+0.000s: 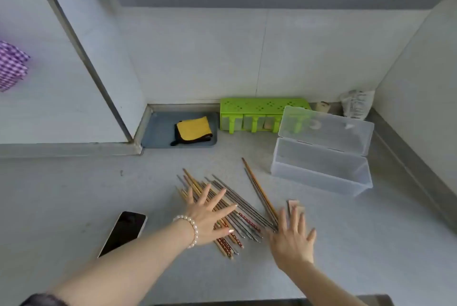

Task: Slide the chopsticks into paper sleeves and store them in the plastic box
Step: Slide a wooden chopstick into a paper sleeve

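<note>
Step in hand, by judgement: gathering and sorting, prior to any sleeving

- Left hand (210, 214): fingers straight and spread, palm down over the chopsticks (247, 211); nothing gripped. Contact with the pile likely, not certain
- Right hand (293, 236): fingers straight and spread, nothing gripped; index side just beside the near ends of the pile, fingertips over the paper sleeves (293, 204)
- Chopsticks: loose fan on the countertop (74, 194), mostly beneath and between the two hands; mixed metal, wooden and red-patterned types. One wooden and one metal stick apart from the fan, running away from the right hand toward the box
- Paper sleeves: small stack just beyond the right fingertips, partly hidden; count not readable
- Plastic box (321, 169): beyond the right hand, lid hinged open and upright, interior apparently bare

No chopstick sleeved or stored at this point

Next move, by judgement: select a matching pair from under the left hand, align tips, pinch near one end; lift a single sleeve with the right hand, open its mouth, feed the pair in lengthwise

Unrelated, left of the left forearm: phone (123, 231). Beyond both hands: green rack (259, 108), grey tray (158, 132) holding a yellow cloth (194, 127)
</note>
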The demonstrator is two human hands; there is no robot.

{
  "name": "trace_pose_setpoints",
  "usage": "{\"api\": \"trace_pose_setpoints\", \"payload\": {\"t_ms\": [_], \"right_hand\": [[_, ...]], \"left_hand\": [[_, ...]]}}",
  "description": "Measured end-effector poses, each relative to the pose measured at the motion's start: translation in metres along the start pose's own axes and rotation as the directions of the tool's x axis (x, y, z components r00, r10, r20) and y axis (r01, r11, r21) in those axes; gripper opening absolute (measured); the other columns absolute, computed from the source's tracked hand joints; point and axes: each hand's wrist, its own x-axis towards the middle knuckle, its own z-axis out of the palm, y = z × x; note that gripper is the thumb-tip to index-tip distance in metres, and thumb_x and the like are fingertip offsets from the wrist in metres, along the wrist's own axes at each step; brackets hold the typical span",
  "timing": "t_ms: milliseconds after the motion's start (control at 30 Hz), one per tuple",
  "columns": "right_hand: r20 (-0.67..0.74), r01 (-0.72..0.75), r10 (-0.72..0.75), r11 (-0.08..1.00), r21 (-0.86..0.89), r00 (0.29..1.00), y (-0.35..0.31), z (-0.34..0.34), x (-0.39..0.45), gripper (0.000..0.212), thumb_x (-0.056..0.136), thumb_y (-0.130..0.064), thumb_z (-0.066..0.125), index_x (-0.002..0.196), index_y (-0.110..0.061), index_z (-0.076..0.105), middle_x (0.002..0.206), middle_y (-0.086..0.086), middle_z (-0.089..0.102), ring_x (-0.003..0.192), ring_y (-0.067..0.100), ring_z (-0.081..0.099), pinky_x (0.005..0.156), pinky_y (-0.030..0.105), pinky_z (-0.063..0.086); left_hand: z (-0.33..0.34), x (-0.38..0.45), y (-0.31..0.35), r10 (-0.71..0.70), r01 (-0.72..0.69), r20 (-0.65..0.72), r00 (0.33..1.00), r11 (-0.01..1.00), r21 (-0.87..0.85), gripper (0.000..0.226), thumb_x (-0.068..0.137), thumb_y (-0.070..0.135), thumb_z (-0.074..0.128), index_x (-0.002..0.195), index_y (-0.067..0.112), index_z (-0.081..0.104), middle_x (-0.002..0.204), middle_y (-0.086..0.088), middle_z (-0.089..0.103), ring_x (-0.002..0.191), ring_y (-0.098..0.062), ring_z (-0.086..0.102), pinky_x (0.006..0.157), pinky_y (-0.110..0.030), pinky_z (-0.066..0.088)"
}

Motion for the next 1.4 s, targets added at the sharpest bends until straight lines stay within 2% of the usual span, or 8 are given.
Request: {"api": "trace_pose_setpoints", "payload": {"t_ms": [100, 267, 400, 767, 967, 1033, 1233, 1400], "right_hand": [[0.033, -0.158, 0.158, 0.987, -0.004, 0.987, 0.010, 0.004, -0.004, 0.061, 0.095, -0.023, 0.029, 0.148, -0.010, 0.004, 0.156, 0.013, 0.007, 0.142, 0.031, 0.012, 0.111, 0.045, 0.025], [-0.043, 0.008, -0.001, 0.987, 0.161, 0.999, 0.021, 0.008, 0.009, 0.054, 0.087, -0.002, 0.041, 0.138, -0.017, 0.031, 0.141, 0.004, 0.033, 0.124, 0.024, 0.034, 0.104, 0.030, 0.035], [-0.067, 0.021, 0.001, 0.944, 0.329, 0.998, 0.023, -0.001, 0.028, 0.073, 0.076, 0.011, 0.041, 0.138, -0.027, 0.036, 0.124, 0.004, 0.038, 0.111, 0.022, 0.039, 0.089, 0.024, 0.039], [0.199, -0.093, -0.019, 0.838, 0.537, 0.980, 0.012, -0.029, 0.081, 0.060, 0.073, -0.001, 0.066, 0.128, -0.018, 0.048, 0.099, 0.001, 0.058, 0.089, 0.018, 0.056, 0.071, 0.022, 0.044], [0.090, -0.142, 0.110, 0.754, 0.641, 0.990, 0.002, -0.047, 0.092, 0.008, 0.082, -0.017, 0.066, 0.074, -0.016, 0.070, 0.075, -0.002, 0.066, 0.072, 0.015, 0.059, 0.063, 0.020, 0.045], [0.049, -0.134, 0.144, 0.665, 0.734, 0.988, -0.002, -0.051, 0.093, 0.010, 0.079, -0.007, 0.068, 0.073, -0.014, 0.071, 0.076, -0.001, 0.066, 0.074, 0.014, 0.059, 0.069, 0.023, 0.045], [0.163, -0.170, -0.141, -0.039, 0.985, 0.976, -0.020, -0.052, 0.104, 0.023, 0.086, -0.001, 0.060, 0.064, -0.005, 0.065, 0.059, 0.009, 0.060, 0.049, 0.015, 0.055, 0.049, 0.024, 0.047], [0.059, -0.059, -0.140, 0.007, 0.998, 0.988, -0.031, -0.036, 0.116, 0.015, 0.086, -0.010, 0.063, 0.072, -0.005, 0.063, 0.060, 0.008, 0.059, 0.047, 0.015, 0.053, 0.043, 0.021, 0.046]], "left_hand": [[0.021, -0.001, 0.007, 0.044, -0.046, 0.090, 0.995, 0.999, 0.017, 0.073, 0.070, 0.081, -0.002, 0.138, 0.055, -0.012, 0.148, 0.009, -0.031, 0.137, -0.034, -0.028, 0.102, -0.066, -0.017], [0.046, 0.000, 0.007, 0.110, -0.115, 0.108, 0.988, 0.993, 0.040, 0.081, 0.064, 0.082, -0.001, 0.138, 0.052, -0.016, 0.146, 0.007, -0.036, 0.133, -0.034, -0.035, 0.104, -0.062, -0.018], [0.047, 0.001, 0.000, 0.188, -0.192, 0.081, 0.979, 0.980, 0.048, 0.082, 0.061, 0.082, -0.003, 0.136, 0.054, -0.017, 0.148, 0.009, -0.033, 0.132, -0.034, -0.037, 0.104, -0.060, -0.020], [0.036, 0.008, 0.001, 0.226, -0.221, -0.037, 0.973, 0.970, 0.104, 0.075, 0.075, 0.073, -0.003, 0.143, 0.041, -0.014, 0.151, 0.005, -0.025, 0.137, -0.021, -0.030, 0.101, -0.054, -0.028], [0.026, 0.031, 0.011, 0.243, -0.234, -0.088, 0.966, 0.967, 0.099, 0.070, 0.087, 0.070, 0.011, 0.144, 0.038, -0.014, 0.150, 0.005, -0.026, 0.137, -0.022, -0.029, 0.105, -0.055, -0.024], [0.028, 0.038, 0.011, 0.255, -0.247, -0.089, 0.963, 0.964, 0.094, 0.070, 0.087, 0.070, 0.010, 0.144, 0.038, -0.014, 0.150, 0.005, -0.026, 0.138, -0.022, -0.028, 0.104, -0.055, -0.026], [0.049, 0.055, 0.008, 0.262, -0.252, -0.160, 0.952, 0.964, 0.079, 0.069, 0.086, 0.070, 0.012, 0.143, 0.041, -0.015, 0.150, 0.008, -0.026, 0.138, -0.020, -0.028, 0.100, -0.055, -0.030], [0.058, 0.056, 0.007, 0.272, -0.265, -0.239, 0.932, 0.962, 0.062, 0.071, 0.083, 0.073, 0.004, 0.144, 0.041, -0.013, 0.150, 0.011, -0.026, 0.136, -0.016, -0.032, 0.103, -0.052, -0.028]]}}
